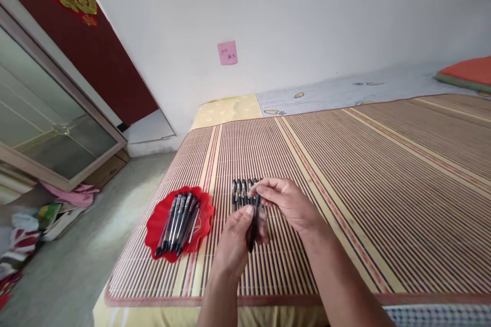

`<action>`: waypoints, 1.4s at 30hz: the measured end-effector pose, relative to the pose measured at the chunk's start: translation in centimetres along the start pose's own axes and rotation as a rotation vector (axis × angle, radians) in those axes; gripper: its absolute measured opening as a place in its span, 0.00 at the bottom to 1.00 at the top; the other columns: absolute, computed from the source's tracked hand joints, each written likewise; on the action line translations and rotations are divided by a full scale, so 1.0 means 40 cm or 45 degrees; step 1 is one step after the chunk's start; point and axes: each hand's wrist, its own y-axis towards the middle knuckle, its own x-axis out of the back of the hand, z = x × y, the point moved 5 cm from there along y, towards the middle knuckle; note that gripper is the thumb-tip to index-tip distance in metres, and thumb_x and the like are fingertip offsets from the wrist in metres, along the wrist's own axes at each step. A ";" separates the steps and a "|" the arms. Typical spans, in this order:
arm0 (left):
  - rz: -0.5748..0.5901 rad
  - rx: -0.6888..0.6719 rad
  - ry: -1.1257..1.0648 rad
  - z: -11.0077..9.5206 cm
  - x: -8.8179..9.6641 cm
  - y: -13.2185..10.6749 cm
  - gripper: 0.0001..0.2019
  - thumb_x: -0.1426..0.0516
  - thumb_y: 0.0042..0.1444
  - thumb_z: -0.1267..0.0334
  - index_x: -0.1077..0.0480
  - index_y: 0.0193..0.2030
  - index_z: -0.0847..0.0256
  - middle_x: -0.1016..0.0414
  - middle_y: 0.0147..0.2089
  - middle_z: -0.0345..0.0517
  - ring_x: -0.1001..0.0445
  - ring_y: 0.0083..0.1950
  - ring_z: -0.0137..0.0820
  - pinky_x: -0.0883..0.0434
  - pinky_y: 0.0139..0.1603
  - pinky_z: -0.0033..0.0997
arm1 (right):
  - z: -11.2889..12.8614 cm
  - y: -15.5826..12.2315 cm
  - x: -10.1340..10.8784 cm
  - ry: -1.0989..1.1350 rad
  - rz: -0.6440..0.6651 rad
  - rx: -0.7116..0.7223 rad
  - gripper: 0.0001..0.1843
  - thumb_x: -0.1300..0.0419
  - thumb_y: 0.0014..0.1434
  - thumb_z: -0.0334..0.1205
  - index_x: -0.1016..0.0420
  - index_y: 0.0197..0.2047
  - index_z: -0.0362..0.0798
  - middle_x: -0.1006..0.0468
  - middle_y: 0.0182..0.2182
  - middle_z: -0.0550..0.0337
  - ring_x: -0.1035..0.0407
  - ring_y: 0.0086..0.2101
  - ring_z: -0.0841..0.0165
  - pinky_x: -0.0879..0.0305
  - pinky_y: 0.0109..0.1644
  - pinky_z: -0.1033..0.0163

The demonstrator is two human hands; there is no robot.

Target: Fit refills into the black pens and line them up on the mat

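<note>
A dark pen [253,227] is held between both hands, tilted over the mat. My left hand [240,230] is closed around its lower part, thumb on top. Fingertips of my right hand [282,196] pinch its upper end. Just beyond the hands, several black pens [238,191] lie side by side in a row on the mat; my hands hide part of that row. To the left, a red scalloped plate [153,219] bears a bunch of pens [178,222] and a thin white stick-like piece [194,225] at its right side.
A striped bamboo mat [345,184] covers the bed, whose front edge runs along the bottom. A pink note [227,53] is on the wall behind. Folded orange cloth [468,71] lies far right. Left are the floor [99,250], a glass-panelled door [46,107] and piled items.
</note>
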 end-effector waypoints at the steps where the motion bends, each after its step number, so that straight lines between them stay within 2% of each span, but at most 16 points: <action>1: 0.018 0.020 -0.031 0.003 -0.004 0.000 0.21 0.38 0.59 0.44 0.31 0.32 0.63 0.30 0.24 0.39 0.34 0.24 0.24 0.38 0.25 0.23 | 0.003 -0.002 0.000 0.013 0.021 0.003 0.10 0.32 0.58 0.47 0.16 0.37 0.49 0.18 0.38 0.55 0.35 0.30 0.72 0.37 0.37 0.62; 3: -0.016 -0.021 -0.034 0.002 -0.005 0.001 0.20 0.34 0.56 0.46 0.32 0.35 0.62 0.35 0.22 0.33 0.40 0.21 0.20 0.43 0.22 0.21 | 0.008 -0.004 0.002 0.036 0.028 0.009 0.09 0.32 0.58 0.46 0.15 0.37 0.50 0.19 0.37 0.56 0.36 0.29 0.73 0.38 0.35 0.63; 5: -0.097 -0.090 0.006 -0.003 0.001 0.002 0.21 0.30 0.52 0.49 0.35 0.34 0.60 0.39 0.20 0.28 0.46 0.18 0.18 0.49 0.20 0.20 | 0.008 -0.005 0.005 0.047 0.002 0.004 0.10 0.31 0.56 0.47 0.16 0.36 0.50 0.21 0.32 0.59 0.37 0.27 0.73 0.39 0.33 0.63; 7: -0.146 -0.116 0.047 -0.007 0.007 0.002 0.22 0.30 0.51 0.49 0.37 0.32 0.59 0.39 0.19 0.29 0.46 0.17 0.18 0.50 0.19 0.20 | 0.007 -0.005 0.008 0.056 -0.018 -0.009 0.10 0.29 0.54 0.47 0.16 0.36 0.49 0.24 0.28 0.62 0.38 0.27 0.73 0.40 0.32 0.63; 10: -0.070 -0.034 0.034 -0.004 0.002 0.000 0.22 0.33 0.54 0.46 0.34 0.29 0.62 0.33 0.22 0.36 0.41 0.19 0.19 0.46 0.20 0.21 | 0.005 -0.005 0.011 0.058 0.004 -0.012 0.10 0.29 0.55 0.46 0.15 0.37 0.50 0.24 0.29 0.61 0.38 0.27 0.73 0.39 0.33 0.63; 13: -0.014 0.063 -0.050 0.002 -0.006 -0.002 0.23 0.34 0.55 0.44 0.31 0.30 0.64 0.34 0.22 0.37 0.42 0.20 0.20 0.46 0.20 0.21 | 0.002 -0.005 0.011 0.081 0.047 -0.003 0.10 0.31 0.57 0.45 0.14 0.40 0.51 0.21 0.33 0.59 0.37 0.28 0.73 0.39 0.33 0.63; 19: -0.038 -0.093 -0.042 -0.014 -0.004 -0.001 0.19 0.32 0.55 0.50 0.36 0.34 0.59 0.38 0.21 0.29 0.50 0.16 0.16 0.53 0.18 0.20 | -0.009 0.000 0.017 0.176 -0.011 -0.026 0.13 0.27 0.52 0.45 0.16 0.41 0.51 0.22 0.31 0.61 0.39 0.26 0.74 0.39 0.32 0.63; 22: -0.046 -0.111 0.037 -0.012 0.003 -0.001 0.18 0.35 0.59 0.50 0.35 0.32 0.60 0.35 0.20 0.32 0.47 0.16 0.17 0.51 0.19 0.21 | -0.007 -0.001 0.016 0.088 0.010 -0.049 0.12 0.27 0.53 0.48 0.17 0.35 0.49 0.25 0.27 0.62 0.38 0.26 0.73 0.39 0.32 0.64; 25: -0.043 -0.077 0.058 -0.003 0.005 -0.003 0.19 0.38 0.61 0.47 0.33 0.31 0.62 0.38 0.18 0.32 0.46 0.18 0.19 0.48 0.20 0.21 | 0.005 -0.005 0.018 0.045 0.045 -0.009 0.11 0.30 0.56 0.48 0.17 0.35 0.49 0.23 0.29 0.60 0.34 0.29 0.72 0.37 0.35 0.63; 28: 0.000 0.029 -0.052 0.014 -0.003 -0.007 0.20 0.38 0.60 0.45 0.31 0.33 0.63 0.42 0.17 0.31 0.49 0.17 0.19 0.52 0.19 0.21 | 0.012 -0.008 0.030 0.096 0.007 0.032 0.10 0.32 0.58 0.46 0.16 0.40 0.50 0.19 0.36 0.57 0.29 0.34 0.70 0.34 0.38 0.63; 34: 0.042 0.071 -0.089 0.022 -0.006 -0.008 0.20 0.36 0.58 0.45 0.32 0.34 0.62 0.39 0.20 0.32 0.50 0.18 0.18 0.55 0.18 0.21 | 0.006 -0.007 0.032 0.028 0.008 0.028 0.11 0.29 0.55 0.43 0.16 0.42 0.52 0.17 0.37 0.57 0.25 0.39 0.66 0.30 0.44 0.59; 36: 0.092 0.070 -0.054 0.022 -0.001 -0.008 0.19 0.35 0.59 0.47 0.33 0.34 0.61 0.39 0.21 0.31 0.51 0.18 0.17 0.56 0.18 0.21 | 0.010 -0.003 0.052 0.049 -0.116 0.076 0.12 0.28 0.53 0.43 0.16 0.41 0.51 0.17 0.37 0.56 0.26 0.38 0.66 0.29 0.44 0.58; 40: 0.181 0.094 0.157 0.022 0.021 -0.006 0.21 0.38 0.61 0.46 0.35 0.31 0.61 0.42 0.19 0.30 0.53 0.17 0.17 0.57 0.18 0.22 | 0.038 -0.020 0.155 0.218 -0.664 0.280 0.14 0.26 0.49 0.44 0.16 0.39 0.51 0.18 0.38 0.57 0.28 0.36 0.68 0.29 0.41 0.60; 42: 0.141 0.071 0.250 0.017 0.041 -0.001 0.23 0.36 0.58 0.44 0.36 0.28 0.61 0.43 0.19 0.29 0.53 0.18 0.17 0.56 0.19 0.22 | 0.053 -0.039 0.205 0.311 -0.890 0.407 0.13 0.25 0.47 0.43 0.17 0.37 0.51 0.19 0.38 0.57 0.29 0.35 0.69 0.30 0.39 0.61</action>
